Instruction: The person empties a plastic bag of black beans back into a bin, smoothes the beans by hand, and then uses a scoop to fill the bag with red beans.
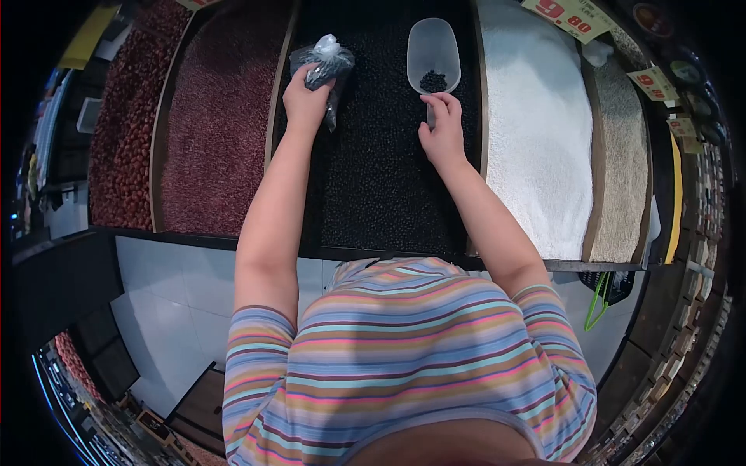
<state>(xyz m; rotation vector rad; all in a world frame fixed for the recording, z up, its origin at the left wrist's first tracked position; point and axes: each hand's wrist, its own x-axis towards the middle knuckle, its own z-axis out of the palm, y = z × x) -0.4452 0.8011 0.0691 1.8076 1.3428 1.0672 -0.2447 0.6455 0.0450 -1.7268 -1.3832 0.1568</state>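
My left hand [308, 101] is closed on a clear plastic bag [330, 53] with dark beans in it. The bag's top is bunched and whitish, and a loose flap hangs down beside my fingers. My right hand [444, 136] has its fingers curled at the handle of a translucent plastic scoop [434, 46]. A small heap of black beans [433, 81] lies in the scoop near its handle end. Both hands are over a wide bin of black beans [381, 179], and the scoop rests on or just above their surface.
Wooden dividers [483, 140] separate the bins. Dark red grains [217, 132] and red dates [120, 163] fill the left ones; white grain [536, 147] and beige grain [624, 163] fill the right ones. Price cards [571, 17] stand at the back right. A black basket [618, 286] hangs below the right edge.
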